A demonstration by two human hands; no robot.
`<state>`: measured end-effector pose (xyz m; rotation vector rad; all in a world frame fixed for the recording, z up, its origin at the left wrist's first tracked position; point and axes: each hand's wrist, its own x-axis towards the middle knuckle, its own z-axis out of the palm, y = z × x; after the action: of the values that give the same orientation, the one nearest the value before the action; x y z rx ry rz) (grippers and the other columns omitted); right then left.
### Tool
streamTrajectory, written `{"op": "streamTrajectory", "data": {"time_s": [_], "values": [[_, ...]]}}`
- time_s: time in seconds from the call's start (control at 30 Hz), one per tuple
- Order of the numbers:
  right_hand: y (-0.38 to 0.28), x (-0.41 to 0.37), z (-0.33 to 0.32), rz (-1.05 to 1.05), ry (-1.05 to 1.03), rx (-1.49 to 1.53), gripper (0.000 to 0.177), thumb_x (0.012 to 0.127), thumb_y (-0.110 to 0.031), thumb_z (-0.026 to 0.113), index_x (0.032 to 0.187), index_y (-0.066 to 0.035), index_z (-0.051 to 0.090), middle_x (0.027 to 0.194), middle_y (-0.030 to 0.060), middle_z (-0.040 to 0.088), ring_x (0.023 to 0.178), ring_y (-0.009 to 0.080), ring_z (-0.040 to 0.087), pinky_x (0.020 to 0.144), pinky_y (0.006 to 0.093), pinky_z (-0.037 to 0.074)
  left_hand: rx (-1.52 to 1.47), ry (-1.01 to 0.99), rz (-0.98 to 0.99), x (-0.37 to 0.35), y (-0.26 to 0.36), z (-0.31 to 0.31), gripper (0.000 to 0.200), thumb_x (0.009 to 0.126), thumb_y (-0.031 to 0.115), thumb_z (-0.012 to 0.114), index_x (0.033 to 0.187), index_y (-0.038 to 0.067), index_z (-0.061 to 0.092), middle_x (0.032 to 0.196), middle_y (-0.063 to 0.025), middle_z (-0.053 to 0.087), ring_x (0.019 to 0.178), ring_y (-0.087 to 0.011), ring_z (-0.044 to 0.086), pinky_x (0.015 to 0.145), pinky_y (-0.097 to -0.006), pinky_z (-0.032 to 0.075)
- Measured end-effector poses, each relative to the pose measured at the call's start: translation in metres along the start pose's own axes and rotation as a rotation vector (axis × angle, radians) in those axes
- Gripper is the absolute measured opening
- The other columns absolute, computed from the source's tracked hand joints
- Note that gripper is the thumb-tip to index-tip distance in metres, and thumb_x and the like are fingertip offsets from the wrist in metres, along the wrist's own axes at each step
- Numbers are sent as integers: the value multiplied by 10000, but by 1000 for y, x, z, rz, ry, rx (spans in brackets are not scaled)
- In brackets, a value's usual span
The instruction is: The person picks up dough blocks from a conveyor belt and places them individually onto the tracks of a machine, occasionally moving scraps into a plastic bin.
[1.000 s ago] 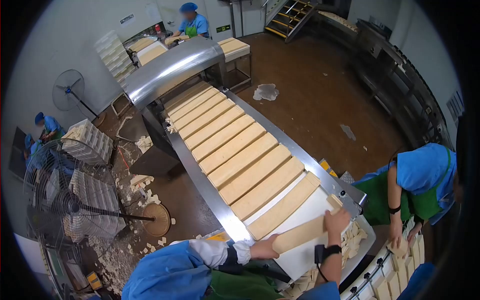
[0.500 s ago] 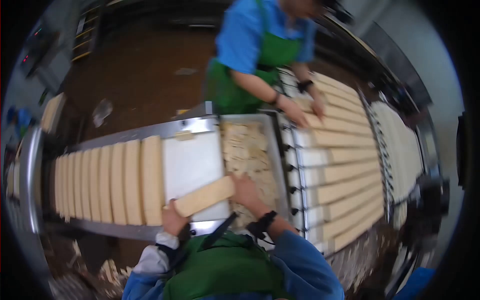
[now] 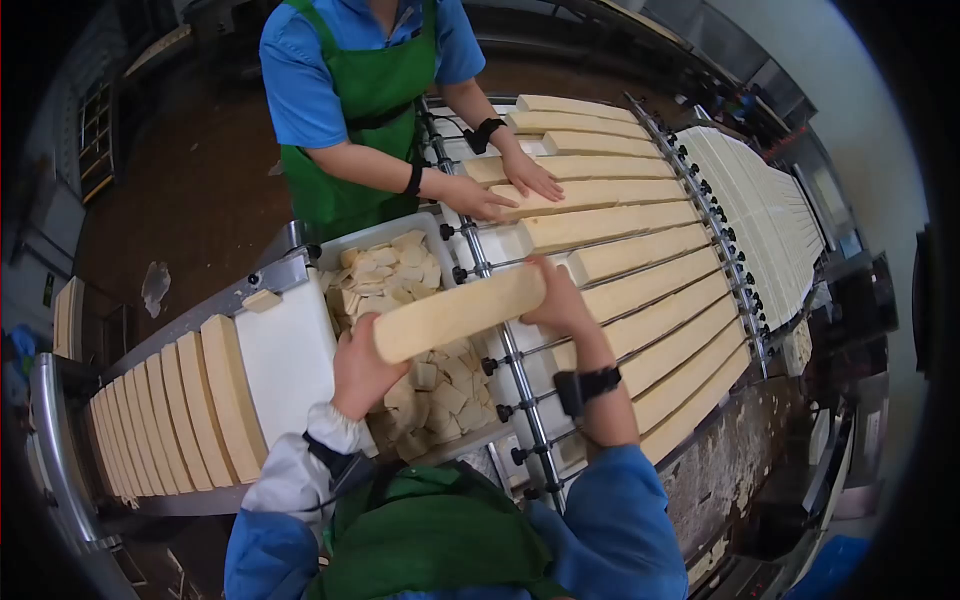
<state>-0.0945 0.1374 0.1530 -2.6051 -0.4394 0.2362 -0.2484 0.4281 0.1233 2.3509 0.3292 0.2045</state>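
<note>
Both hands clasp one long pale slab [image 3: 460, 312] by its ends. Left hand [image 3: 362, 372] wraps the near end from below, and right hand [image 3: 558, 300] cups the far end with fingers curled over it. Slab is lifted clear and slants up to the right, over the tray [image 3: 400, 224] and the first rollers [image 3: 510, 360], touching neither as far as can be seen.

Under it the tray is heaped with broken scraps [image 3: 385, 270]. Right wrist carries a black band [image 3: 588, 384]. Left of the tray runs a white belt [image 3: 285, 360], bare just beside the tray, then bearing a row [image 3: 190, 410] of like slabs packed side by side. To the right the rollers carry laid slabs [image 3: 640, 225], crosswise, one after another with small gaps. Beyond these, at the far right, a line of pale strips [image 3: 750, 195] curves away.

Across the rollers stands a co-worker [image 3: 350, 90] in blue shirt and green apron. Both the co-worker's hands lie flat on laid slabs, one [image 3: 470, 197] near the tray's corner, the other [image 3: 530, 175] just beyond it
</note>
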Motion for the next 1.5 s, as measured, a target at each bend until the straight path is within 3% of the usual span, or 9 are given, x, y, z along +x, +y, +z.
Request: {"op": "streamTrajectory", "data": {"time_s": [0.13, 0.23, 0.33, 0.47, 0.67, 0.9, 1.17, 1.33, 1.5], "values": [[93, 55, 7, 249, -115, 685, 986, 620, -229, 842, 1445, -35, 338, 1331, 271, 503, 1133, 303, 571, 902, 368, 480, 60, -71, 44, 46, 39, 18, 789, 581, 320, 850, 1255, 101, 504, 1036, -207, 631, 924, -399, 618, 823, -437, 518], [86, 63, 8, 596, -111, 534, 905, 710, -297, 795, 1430, 12, 342, 1286, 269, 533, 1156, 348, 543, 946, 395, 453, 76, -100, 125, 69, 53, 29, 847, 596, 372, 849, 1305, 91, 480, 990, -203, 640, 863, -375, 638, 785, -415, 524], [98, 46, 55, 68, 500, -385, 721, 791, -354, 722, 1318, 60, 455, 1201, 256, 568, 1133, 383, 519, 949, 435, 432, -56, -119, 138, 79, 76, 36, 899, 644, 392, 819, 1364, 33, 419, 902, -208, 660, 819, -370, 654, 750, -415, 529], [47, 13, 59, -49, 523, -75, 512, 803, -341, 694, 1118, 47, 580, 1047, 221, 574, 1017, 386, 504, 896, 457, 417, -260, -107, -22, 87, 66, 77, 931, 726, 418, 770, 1411, -46, 342, 839, -211, 669, 756, -349, 669, 701, -393, 532], [-2, 1, 79, 72, 497, 42, 359, 774, -276, 714, 954, 22, 630, 952, 186, 557, 951, 359, 496, 855, 442, 410, -333, -78, -115, 81, 42, 91, 699, 875, 219, 686, 1416, -54, 338, 859, -115, 667, 723, -147, 631, 635, -262, 497], [-13, 10, 92, 11, 464, 193, 658, 723, -343, 762, 1177, 67, 518, 1033, 215, 546, 1012, 400, 496, 914, 467, 399, -911, -137, -154, 74, -22, 118, 399, 942, 116, 573, 1304, -29, 490, 1059, -96, 653, 934, -130, 611, 801, -263, 480], [-46, 11, 74, 40, 316, 256, 1192, 546, -555, 874, 1400, 58, 312, 1193, 314, 499, 1143, 446, 484, 987, 509, 395, -615, 17, 28, 30, 44, 69, 344, 957, 67, 504, 1287, -28, 513, 1063, -127, 635, 917, -157, 602, 800, -271, 479], [-16, -44, 59, 64, 211, 569, 1173, 527, -386, 888, 1431, 33, 269, 1302, 280, 437, 1223, 414, 432, 1046, 480, 361, -639, -110, 82, -14, 86, 60, 355, 959, 72, 494, 1303, -15, 506, 1080, -173, 634, 850, -190, 611, 751, -290, 499], [35, -59, 60, 165, 354, 366, 1137, 530, -301, 877, 1447, 6, 278, 1305, 269, 440, 1236, 392, 428, 1051, 463, 359, -680, -146, 157, -12, 75, 128, 362, 944, 77, 503, 1295, -12, 506, 1075, -207, 640, 919, -270, 648, 827, -335, 500]]}}
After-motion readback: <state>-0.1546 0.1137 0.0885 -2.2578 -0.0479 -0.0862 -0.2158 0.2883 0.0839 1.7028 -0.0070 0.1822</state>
